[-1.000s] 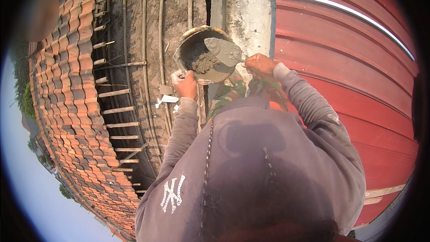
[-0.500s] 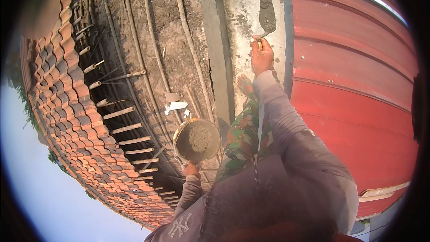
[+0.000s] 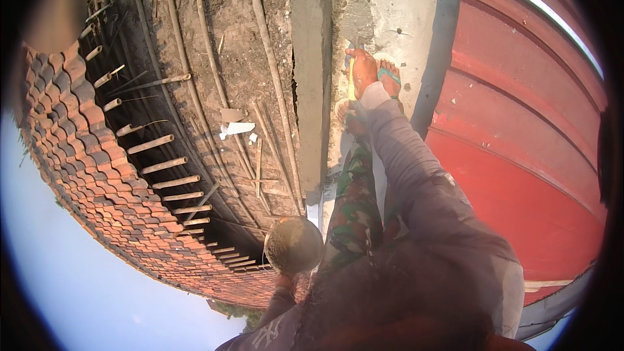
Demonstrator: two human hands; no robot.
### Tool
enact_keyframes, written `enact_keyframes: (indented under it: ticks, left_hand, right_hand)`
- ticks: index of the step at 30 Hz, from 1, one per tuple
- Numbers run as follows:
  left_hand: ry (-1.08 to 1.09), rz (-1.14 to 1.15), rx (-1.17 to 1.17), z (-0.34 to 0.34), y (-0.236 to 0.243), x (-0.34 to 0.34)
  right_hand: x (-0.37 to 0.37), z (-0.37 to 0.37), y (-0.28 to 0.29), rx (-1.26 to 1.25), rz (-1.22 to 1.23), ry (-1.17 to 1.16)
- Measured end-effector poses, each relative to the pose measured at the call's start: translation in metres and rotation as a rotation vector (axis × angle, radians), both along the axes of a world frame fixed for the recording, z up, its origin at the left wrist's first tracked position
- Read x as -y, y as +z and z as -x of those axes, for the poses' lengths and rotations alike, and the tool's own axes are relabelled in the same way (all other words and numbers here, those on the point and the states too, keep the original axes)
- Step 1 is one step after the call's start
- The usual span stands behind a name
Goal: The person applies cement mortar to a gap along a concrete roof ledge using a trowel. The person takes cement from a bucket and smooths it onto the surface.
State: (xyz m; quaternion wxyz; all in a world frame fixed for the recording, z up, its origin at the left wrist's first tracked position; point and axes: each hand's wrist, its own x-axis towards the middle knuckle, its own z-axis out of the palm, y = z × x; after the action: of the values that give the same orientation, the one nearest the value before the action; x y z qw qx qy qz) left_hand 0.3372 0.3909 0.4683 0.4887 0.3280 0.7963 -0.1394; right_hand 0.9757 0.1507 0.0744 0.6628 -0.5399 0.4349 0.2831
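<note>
My right hand [image 3: 363, 73] is wrapped round the yellow handle [image 3: 351, 81] of a trowel, low over the pale concrete ledge. The trowel's blade is hard to tell from the grey mortar patch [image 3: 356, 18] in front of it. At my left side, my left hand [image 3: 286, 281] grips the near side of a round bucket [image 3: 294, 245] whose inside is coated with grey mortar. Its grip is partly hidden below the bucket. A long smooth grey concrete beam [image 3: 309, 78] runs to the left of the trowel.
My sandalled feet [image 3: 390, 78] stand on the ledge. A red metal roof [image 3: 520, 136] slopes at the right. Left of the beam lies dirt ground [image 3: 240, 45] with bamboo poles [image 3: 263, 32] and white scraps [image 3: 240, 128]. A tiled roof [image 3: 97, 156] with protruding bamboo ends fills the far left.
My right hand has drawn the trowel back toward me and left; its loaded blade no longer shows clearly. The bucket has moved nearer to me. Both feet now show.
</note>
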Motion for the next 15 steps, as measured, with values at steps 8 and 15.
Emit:
enact_keyframes:
  ticks: [8, 15]
  left_hand:
    - [0.337, -0.047, 0.156, -0.024, -0.043, 0.032]
    - [0.41, -0.103, 0.158, -0.074, -0.075, 0.036]
  right_hand:
    - [0.006, -0.091, -0.076, -0.14, -0.375, 0.11]
    - [-0.018, -0.039, -0.117, -0.211, -0.508, 0.093]
